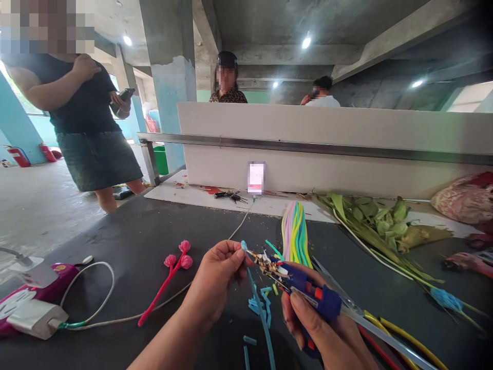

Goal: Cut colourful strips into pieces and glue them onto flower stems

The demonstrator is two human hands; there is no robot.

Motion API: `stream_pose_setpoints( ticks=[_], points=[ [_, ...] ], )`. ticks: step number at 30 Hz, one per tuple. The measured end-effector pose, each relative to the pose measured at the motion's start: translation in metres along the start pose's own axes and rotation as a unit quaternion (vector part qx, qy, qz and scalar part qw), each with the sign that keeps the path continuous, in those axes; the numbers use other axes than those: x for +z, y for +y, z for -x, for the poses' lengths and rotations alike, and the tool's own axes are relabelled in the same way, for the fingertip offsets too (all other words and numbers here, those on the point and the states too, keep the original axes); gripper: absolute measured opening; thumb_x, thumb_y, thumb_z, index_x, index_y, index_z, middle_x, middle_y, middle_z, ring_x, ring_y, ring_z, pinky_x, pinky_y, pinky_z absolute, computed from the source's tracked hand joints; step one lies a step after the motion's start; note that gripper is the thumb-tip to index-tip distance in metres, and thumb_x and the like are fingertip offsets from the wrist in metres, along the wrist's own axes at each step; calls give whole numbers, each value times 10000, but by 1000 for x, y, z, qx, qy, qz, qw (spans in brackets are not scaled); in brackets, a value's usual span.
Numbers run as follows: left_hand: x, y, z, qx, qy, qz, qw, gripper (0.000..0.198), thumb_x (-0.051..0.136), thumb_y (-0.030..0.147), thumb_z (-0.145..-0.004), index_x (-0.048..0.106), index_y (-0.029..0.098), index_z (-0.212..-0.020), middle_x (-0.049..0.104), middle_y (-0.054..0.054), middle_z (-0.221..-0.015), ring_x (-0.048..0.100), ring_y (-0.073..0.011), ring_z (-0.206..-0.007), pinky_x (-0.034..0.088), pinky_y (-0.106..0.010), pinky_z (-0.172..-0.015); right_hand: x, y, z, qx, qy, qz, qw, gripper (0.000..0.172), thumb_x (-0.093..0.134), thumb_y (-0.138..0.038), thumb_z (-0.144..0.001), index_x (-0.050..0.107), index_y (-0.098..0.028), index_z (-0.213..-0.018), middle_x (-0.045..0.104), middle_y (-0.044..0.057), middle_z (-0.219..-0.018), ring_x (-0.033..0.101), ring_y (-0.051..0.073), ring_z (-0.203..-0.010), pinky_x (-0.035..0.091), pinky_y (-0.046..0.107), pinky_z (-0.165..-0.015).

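Between thumb and fingers, my left hand (215,280) pinches a long blue fuzzy stem (259,303) near its curled top end. My right hand (323,324) is wrapped round a dark blue glue gun (308,289) with a red part. The gun's nozzle, crusted with brown and white bits, points left and is right beside the curled tip; whether they touch is hard to tell. Short blue pieces (265,307) lie on the dark table below the hands. Left of my left hand rests a pink stem with several round pink buds (165,282).
Behind the hands lies a bundle of pastel stems (296,234). A phone (256,178) leans on the white panel (215,121). Green leaves (377,216) lie at right, a power strip (23,303) with cables at left. A person (87,113) stands back left; two others are beyond the panel.
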State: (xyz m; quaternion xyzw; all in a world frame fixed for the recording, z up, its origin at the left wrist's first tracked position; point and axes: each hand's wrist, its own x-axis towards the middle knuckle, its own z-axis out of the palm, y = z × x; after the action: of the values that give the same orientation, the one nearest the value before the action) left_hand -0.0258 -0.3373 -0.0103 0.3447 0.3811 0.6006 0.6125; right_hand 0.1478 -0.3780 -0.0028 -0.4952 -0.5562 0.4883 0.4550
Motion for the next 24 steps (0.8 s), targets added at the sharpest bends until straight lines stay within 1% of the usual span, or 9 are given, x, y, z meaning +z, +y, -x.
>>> stream_pose_setpoints(
  ticks=[3,8,10,14,17,18,20,24],
  points=[
    [-1,3,0,-9,-2,14,1000,220,677,302,-695,528,145,-732,572,8,-648,419,-45,-491,315,-166,-453,0,-1,-1,-5,-1,1,1000,434,540,-501,-809,469,-255,-1160,598,-5,-666,508,138,-534,434,227,-474],
    [-2,2,-1,-24,-13,19,999,248,697,322,-670,525,147,-706,569,12,-641,415,-44,-483,307,-172,-452,0,4,-5,-24,-11,-27,999,398,519,-465,-838,457,-257,-1172,610,1,-690,508,133,-549,435,228,-489],
    [-1,1,-1,-33,-28,22,999,256,697,333,-674,525,146,-709,574,11,-640,421,-43,-478,309,-175,-455,-1,8,-7,-36,-25,-43,998,390,515,-449,-847,451,-251,-1176,606,7,-703,510,134,-560,428,229,-485],
    [0,1,1,-49,-76,4,996,249,688,325,-688,518,142,-693,572,10,-616,413,-41,-450,295,-173,-431,-4,14,-11,-67,-60,-64,994,371,489,-422,-870,429,-252,-1194,590,12,-725,512,137,-588,414,231,-482],
    [-1,2,2,-54,-93,-13,994,233,673,322,-704,522,144,-704,571,9,-616,413,-42,-441,307,-172,-421,-7,15,-13,-65,-57,-66,994,323,463,-402,-890,436,-266,-1181,595,11,-736,503,129,-577,414,233,-492],
    [-2,2,2,-57,-95,-17,994,234,668,329,-711,525,144,-711,574,6,-624,415,-41,-441,309,-169,-419,-7,15,-13,-70,-49,-68,994,313,461,-395,-893,437,-270,-1179,600,12,-742,502,129,-573,415,236,-495],
    [-4,1,1,-67,-102,-18,992,247,662,352,-717,528,144,-719,578,2,-642,408,-33,-431,295,-160,-404,-6,14,-14,-102,-9,-82,991,331,474,-384,-886,425,-276,-1195,611,19,-760,505,133,-563,410,243,-490],
    [-10,-3,-2,-84,-120,1,989,276,664,382,-716,540,136,-709,565,8,-668,373,-15,-402,249,-150,-358,-5,2,-13,-176,81,-104,976,473,600,-340,-803,395,-291,-1227,615,15,-787,491,125,-536,404,242,-473]
  ],
)
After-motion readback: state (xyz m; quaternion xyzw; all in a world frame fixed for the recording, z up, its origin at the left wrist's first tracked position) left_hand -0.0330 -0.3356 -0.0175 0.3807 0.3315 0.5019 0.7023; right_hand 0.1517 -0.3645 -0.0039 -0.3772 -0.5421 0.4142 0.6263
